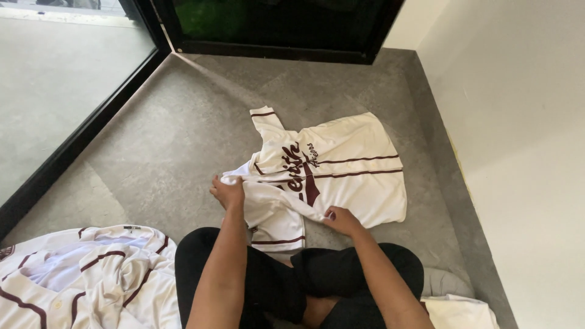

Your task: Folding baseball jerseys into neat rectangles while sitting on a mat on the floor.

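Observation:
A cream baseball jersey [347, 164] with dark red trim and lettering lies spread on the grey floor in front of me. My left hand [227, 192] grips its collar edge at the left side. My right hand [341, 219] pinches the fabric along the near edge, close to the lower sleeve [277, 228], which lies near my knees. The far sleeve [265, 120] points away from me. My crossed legs in black trousers fill the bottom middle.
A pile of similar cream and dark red jerseys [79, 274] lies at the bottom left. White cloth [457, 311] sits at the bottom right. A black-framed glass door [79, 140] runs along the left and back; a white wall [524, 152] stands to the right.

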